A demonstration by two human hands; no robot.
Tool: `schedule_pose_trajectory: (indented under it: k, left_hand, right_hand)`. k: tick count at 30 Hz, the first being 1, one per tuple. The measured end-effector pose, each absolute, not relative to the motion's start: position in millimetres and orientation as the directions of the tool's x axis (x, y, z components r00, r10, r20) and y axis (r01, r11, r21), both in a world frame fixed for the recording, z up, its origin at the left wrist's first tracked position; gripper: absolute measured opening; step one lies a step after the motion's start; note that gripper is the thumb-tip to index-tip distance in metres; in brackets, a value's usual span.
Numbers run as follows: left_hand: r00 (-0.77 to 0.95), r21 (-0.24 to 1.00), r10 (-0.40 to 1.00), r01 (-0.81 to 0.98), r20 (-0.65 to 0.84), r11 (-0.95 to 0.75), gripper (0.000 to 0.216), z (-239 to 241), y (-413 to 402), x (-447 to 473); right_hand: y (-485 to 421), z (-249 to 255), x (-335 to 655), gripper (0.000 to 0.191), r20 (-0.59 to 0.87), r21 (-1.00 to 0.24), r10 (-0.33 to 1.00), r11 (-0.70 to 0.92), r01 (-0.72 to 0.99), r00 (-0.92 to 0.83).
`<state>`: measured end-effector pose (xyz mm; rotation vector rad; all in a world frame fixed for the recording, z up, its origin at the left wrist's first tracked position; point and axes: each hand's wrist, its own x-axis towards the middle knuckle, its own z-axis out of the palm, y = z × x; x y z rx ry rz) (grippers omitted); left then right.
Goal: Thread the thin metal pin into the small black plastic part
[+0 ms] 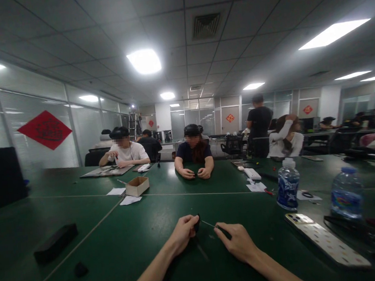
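From the head camera, both forearms reach forward over the green tabletop (154, 213) and the hands meet near its middle. The left hand (181, 233) has its grip closed on a small black part (197, 222), which it pinches between thumb and fingers just above the tabletop. The right hand (238, 242) has its grip clamped on a thin tool (219, 228) with a dark handle; the fine metal tip points to the left, toward the small black part, but I cannot tell if it touches. To the right lie a phone (326, 240) with a patterned case and two water bottles (288, 189). To the left rests a long black block (55, 243). Further away stands a small cardboard box (137, 186). Across the tabletop sit two other people, one in a white shirt (132, 152) and one in a dark shirt (184, 153), each with their own hands in front of them.
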<state>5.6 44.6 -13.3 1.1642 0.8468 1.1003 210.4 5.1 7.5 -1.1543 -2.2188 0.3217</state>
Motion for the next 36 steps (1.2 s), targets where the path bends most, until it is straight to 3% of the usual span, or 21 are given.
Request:
schedule_pose_trajectory:
  k: [8, 36]
  left_hand:
    - [0.24, 0.968, 0.97, -0.248, 0.039, 0.022, 0.044, -17.8, 48.0, 5.4]
    - [0.276, 0.97, 0.96, -0.242, 0.053, 0.016, 0.044, -15.7, 47.4, 7.0]
  right_hand:
    - [4.8, 3.4, 210.5, 0.034, 0.456, -0.403, 0.718, 0.693, 0.598, -0.526]
    - [8.6, 0.2, 213.3, 0.037, 0.459, -0.399, 0.73, 0.678, 0.617, -0.506]
